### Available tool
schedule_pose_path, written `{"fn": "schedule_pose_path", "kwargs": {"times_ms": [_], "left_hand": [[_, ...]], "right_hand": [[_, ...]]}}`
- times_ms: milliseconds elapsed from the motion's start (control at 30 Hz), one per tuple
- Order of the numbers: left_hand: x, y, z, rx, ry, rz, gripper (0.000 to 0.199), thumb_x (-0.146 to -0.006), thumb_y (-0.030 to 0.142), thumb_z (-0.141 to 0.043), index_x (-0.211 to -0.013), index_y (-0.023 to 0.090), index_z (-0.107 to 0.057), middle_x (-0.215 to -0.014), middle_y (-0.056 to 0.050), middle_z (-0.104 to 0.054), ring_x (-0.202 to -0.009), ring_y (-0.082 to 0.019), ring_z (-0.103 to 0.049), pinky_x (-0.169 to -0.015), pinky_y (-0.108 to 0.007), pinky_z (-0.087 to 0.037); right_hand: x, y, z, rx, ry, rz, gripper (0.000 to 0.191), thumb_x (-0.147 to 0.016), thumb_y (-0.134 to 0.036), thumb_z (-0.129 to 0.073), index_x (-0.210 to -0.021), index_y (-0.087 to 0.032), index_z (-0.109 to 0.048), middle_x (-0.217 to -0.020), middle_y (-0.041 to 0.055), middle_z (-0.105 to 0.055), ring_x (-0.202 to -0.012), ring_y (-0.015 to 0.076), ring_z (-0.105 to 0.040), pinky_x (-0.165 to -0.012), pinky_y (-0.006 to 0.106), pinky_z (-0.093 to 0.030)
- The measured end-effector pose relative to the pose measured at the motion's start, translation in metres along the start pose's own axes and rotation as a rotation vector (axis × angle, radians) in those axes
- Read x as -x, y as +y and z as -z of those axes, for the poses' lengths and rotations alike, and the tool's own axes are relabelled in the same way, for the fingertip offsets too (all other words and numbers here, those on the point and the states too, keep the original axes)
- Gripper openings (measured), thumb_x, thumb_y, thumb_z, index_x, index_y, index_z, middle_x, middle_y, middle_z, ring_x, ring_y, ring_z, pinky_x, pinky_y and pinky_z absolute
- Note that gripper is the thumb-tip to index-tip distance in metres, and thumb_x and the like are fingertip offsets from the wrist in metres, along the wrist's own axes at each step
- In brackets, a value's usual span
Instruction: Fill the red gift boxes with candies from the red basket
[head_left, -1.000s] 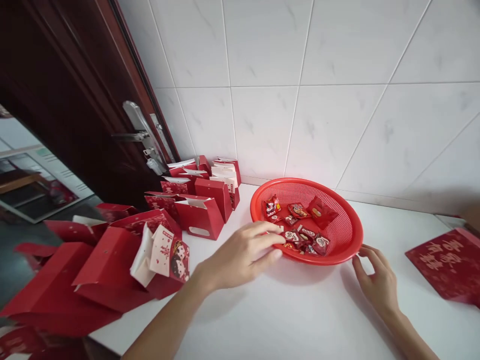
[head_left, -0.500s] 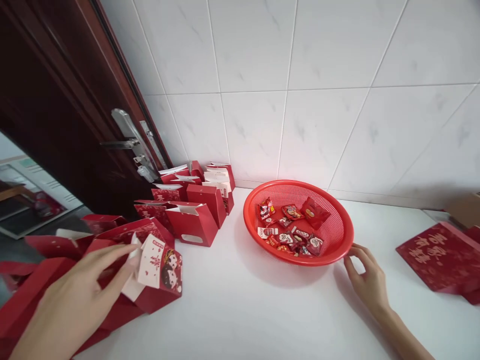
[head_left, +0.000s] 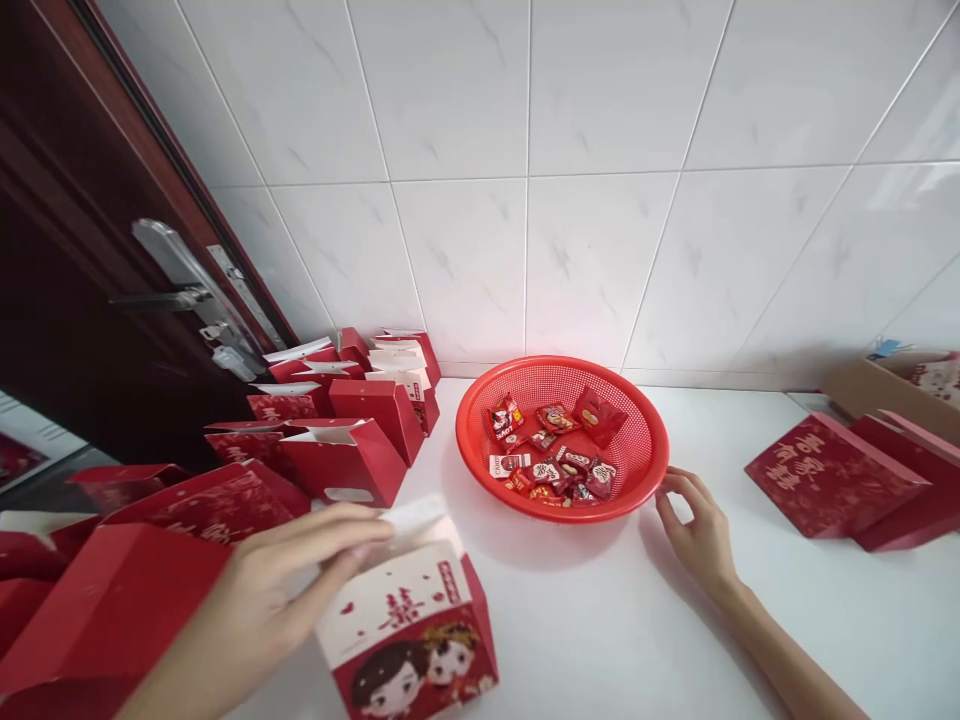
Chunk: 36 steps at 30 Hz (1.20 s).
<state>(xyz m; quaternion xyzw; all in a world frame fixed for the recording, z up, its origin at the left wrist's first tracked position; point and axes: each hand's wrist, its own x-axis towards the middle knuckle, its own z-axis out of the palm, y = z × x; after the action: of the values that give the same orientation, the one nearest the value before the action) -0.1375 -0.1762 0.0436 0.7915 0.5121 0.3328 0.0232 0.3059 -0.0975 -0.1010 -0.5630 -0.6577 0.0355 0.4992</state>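
My left hand (head_left: 300, 590) pinches the top flap of a red and white box (head_left: 412, 630) printed with two cartoon faces, in front of the basket at lower centre. The box top is open. My right hand (head_left: 697, 530) has its fingertips at the right rim of a round red mesh basket (head_left: 472, 450), with thumb and fingers curled at the edge. Inside the basket lie several wrapped candies (head_left: 555, 470), mostly at its front.
Several red boxes (head_left: 352, 460) stand in rows at the left, beside a dark door with a metal handle (head_left: 180, 290). At the right are red boxes (head_left: 832, 475) and a cardboard carton (head_left: 862, 385). A tiled wall (head_left: 600, 250) rises behind.
My left hand has pulled the cartoon-faced box away from the boxes at the left, rightward and closer. The view has turned to the right; my right hand stays at the basket rim.
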Motion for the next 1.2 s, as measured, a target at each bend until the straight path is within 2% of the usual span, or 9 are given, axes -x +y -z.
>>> {"fn": "schedule_pose_path", "kwargs": {"times_ms": [167,267,433,633,733,867,967,1067,1200], "left_hand": [[-0.051,0.044,-0.033,0.231,-0.288,-0.165,0.037,-0.101,0.018,-0.048,-0.103,0.031,-0.083,-0.096,-0.001,-0.082,-0.086,-0.018,-0.077,-0.076,-0.024,-0.061],[-0.068,0.058,-0.047,0.308,-0.443,-0.231,0.044,-0.102,0.012,-0.046,-0.119,0.035,-0.079,-0.104,0.0,-0.081,-0.092,-0.016,-0.075,-0.084,-0.024,-0.058],[-0.076,0.067,-0.06,0.341,-0.546,-0.264,0.042,-0.098,0.012,-0.054,-0.129,0.033,-0.074,-0.11,-0.001,-0.079,-0.097,-0.017,-0.073,-0.088,-0.024,-0.057],[-0.077,0.068,-0.062,0.353,-0.624,-0.223,0.044,-0.083,0.019,-0.077,-0.125,0.028,-0.071,-0.116,-0.002,-0.075,-0.096,-0.019,-0.074,-0.076,-0.024,-0.059],[-0.078,0.071,-0.062,0.29,-0.655,-0.276,0.051,-0.08,0.023,-0.079,-0.129,0.03,-0.068,-0.114,-0.002,-0.075,-0.097,-0.022,-0.074,-0.076,-0.026,-0.059],[-0.079,0.074,-0.063,0.202,-0.684,-0.279,0.054,-0.079,0.025,-0.075,-0.131,0.031,-0.066,-0.122,-0.003,-0.074,-0.103,-0.025,-0.074,-0.081,-0.029,-0.058],[-0.08,0.069,-0.063,0.177,-0.653,-0.218,0.056,-0.082,0.027,-0.075,-0.136,0.032,-0.065,-0.126,-0.003,-0.073,-0.11,-0.026,-0.074,-0.084,-0.029,-0.057],[-0.083,0.062,-0.062,0.216,-0.629,-0.201,0.051,-0.083,0.029,-0.078,-0.132,0.034,-0.068,-0.124,-0.002,-0.074,-0.109,-0.024,-0.074,-0.084,-0.028,-0.057],[-0.086,0.054,-0.061,0.249,-0.624,-0.161,0.039,-0.084,0.023,-0.077,-0.121,0.033,-0.073,-0.114,0.002,-0.074,-0.093,-0.018,-0.074,-0.078,-0.025,-0.056]], "right_hand": [[-0.002,-0.001,0.0,0.022,0.038,0.038,0.014,-0.094,-0.024,-0.054,-0.092,-0.023,-0.067,-0.103,0.011,-0.074,-0.084,0.0264,-0.073,-0.058,0.035,-0.059],[-0.006,-0.006,0.003,0.065,0.149,0.099,0.011,-0.096,-0.023,-0.055,-0.095,-0.023,-0.066,-0.107,0.0121,-0.074,-0.084,0.026,-0.074,-0.07,0.041,-0.062],[-0.012,-0.052,0.012,-0.006,0.298,0.334,0.018,-0.096,-0.012,-0.06,-0.109,-0.024,-0.063,-0.11,0.0119,-0.072,-0.095,0.0274,-0.073,-0.078,0.043,-0.061],[-0.014,-0.129,0.013,-0.228,-0.143,0.489,0.031,-0.097,-0.018,-0.065,-0.126,-0.023,-0.057,-0.117,0.0127,-0.07,-0.112,0.027,-0.071,-0.089,0.039,-0.061],[-0.027,-0.148,0.013,-0.197,-0.387,0.498,0.048,-0.093,-0.027,-0.07,-0.137,-0.022,-0.051,-0.125,0.0145,-0.07,-0.115,0.0295,-0.07,-0.091,0.041,-0.061],[-0.047,-0.158,0.021,0.004,-0.751,0.488,0.069,-0.088,-0.018,-0.069,-0.151,-0.023,-0.044,-0.125,0.0127,-0.072,-0.1,0.0273,-0.074,-0.075,0.035,-0.059],[-0.056,-0.159,0.026,0.056,-0.838,0.39,0.072,-0.085,-0.016,-0.07,-0.151,-0.024,-0.044,-0.109,0.0072,-0.075,-0.085,0.0239,-0.073,-0.064,0.03,-0.052],[-0.058,-0.157,0.025,0.014,-0.859,0.28,0.052,-0.086,-0.019,-0.071,-0.135,-0.027,-0.053,-0.087,-0.0014,-0.071,-0.065,0.0177,-0.065,-0.054,0.026,-0.043],[-0.057,-0.154,0.022,-0.057,-0.885,0.218,0.033,-0.087,-0.019,-0.07,-0.116,-0.026,-0.055,-0.084,-0.0035,-0.066,-0.059,0.0135,-0.058,-0.051,0.024,-0.039]]}}
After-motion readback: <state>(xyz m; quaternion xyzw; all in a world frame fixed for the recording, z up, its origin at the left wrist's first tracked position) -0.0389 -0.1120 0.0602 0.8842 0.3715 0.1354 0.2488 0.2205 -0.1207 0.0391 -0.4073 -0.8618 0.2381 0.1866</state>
